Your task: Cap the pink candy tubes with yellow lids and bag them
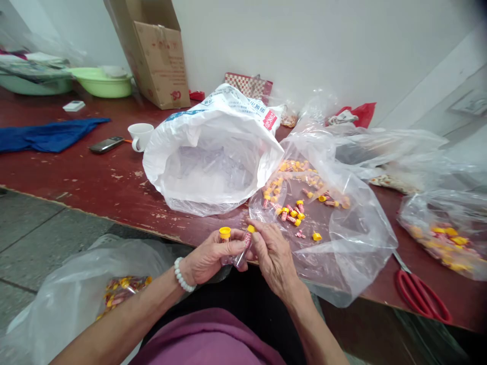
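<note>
My left hand (pixel 205 258), with a pale bead bracelet at the wrist, is closed around small clear tubes in front of the table edge. One tube (pixel 224 234) stands upright with a yellow cap. A second tube (pixel 243 253) tilts to the right, with red-and-white patterned contents and a yellow top. My right hand (pixel 274 256) has its thumb and fingers closed at that tilted tube's yellow end. Beyond my right hand, small yellow-capped pieces (pixel 292 213) lie on a clear plastic bag (pixel 346 253). A white sack (pixel 213 203) gapes open toward me.
Red-handled scissors (pixel 420 296) lie at the front right edge, near a bag of yellow-capped pieces (pixel 451 241). A white cup (pixel 140 136), a phone (pixel 106 145) and blue cloth (pixel 57 136) are left. Behind stand a carton (pixel 163 66) and green basin (pixel 102 86).
</note>
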`<state>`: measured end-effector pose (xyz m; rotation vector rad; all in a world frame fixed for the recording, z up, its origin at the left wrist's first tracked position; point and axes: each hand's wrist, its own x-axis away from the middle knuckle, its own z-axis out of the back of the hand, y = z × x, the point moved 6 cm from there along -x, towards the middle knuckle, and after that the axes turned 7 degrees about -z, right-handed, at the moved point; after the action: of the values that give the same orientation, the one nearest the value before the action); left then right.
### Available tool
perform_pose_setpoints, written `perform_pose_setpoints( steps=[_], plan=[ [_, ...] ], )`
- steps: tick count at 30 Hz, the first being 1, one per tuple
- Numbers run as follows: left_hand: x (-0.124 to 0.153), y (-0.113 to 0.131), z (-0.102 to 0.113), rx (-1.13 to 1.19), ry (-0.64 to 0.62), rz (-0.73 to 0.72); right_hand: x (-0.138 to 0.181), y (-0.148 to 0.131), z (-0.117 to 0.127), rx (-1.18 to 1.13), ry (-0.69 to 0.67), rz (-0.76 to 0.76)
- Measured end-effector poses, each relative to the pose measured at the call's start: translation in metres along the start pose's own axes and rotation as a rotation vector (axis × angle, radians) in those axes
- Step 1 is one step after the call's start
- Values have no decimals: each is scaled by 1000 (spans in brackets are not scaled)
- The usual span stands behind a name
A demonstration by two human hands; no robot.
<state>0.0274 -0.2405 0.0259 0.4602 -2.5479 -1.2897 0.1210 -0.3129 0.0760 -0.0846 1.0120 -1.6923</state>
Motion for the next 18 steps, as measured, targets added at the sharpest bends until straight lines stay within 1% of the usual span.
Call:
perform_pose_setpoints(
  steps=[2, 4, 6, 8, 10, 12, 14, 16, 18],
  plan=[
    [-1, 2, 1, 36, 27, 2, 5, -1, -4, 42, -25, 32],
    [-2, 2, 3, 54, 46, 7, 11, -1, -9, 87, -22, 60],
    [-4, 1, 5, 60, 48, 19, 13, 0, -15, 121, 7, 60],
    [-6, 0, 7, 65, 35, 23, 12, 1, -17, 155, 65, 52],
    [-9, -3, 8, 70, -13, 49, 9, 0, -18, 191, 101, 73],
    [-13, -7, 6, 94, -79, 89, 4, -2, -20, 175, 61, 93],
    [-15, -11, 5, 143, -109, 120, 0, 0, -24, 106, -18, 78],
    [-18, -13, 4, 180, -90, 139, -3, 3, -25, 34, -80, 47],
    [-21, -10, 7, 147, -47, 149, -7, 7, -23, -20, -136, 40]
  ],
)
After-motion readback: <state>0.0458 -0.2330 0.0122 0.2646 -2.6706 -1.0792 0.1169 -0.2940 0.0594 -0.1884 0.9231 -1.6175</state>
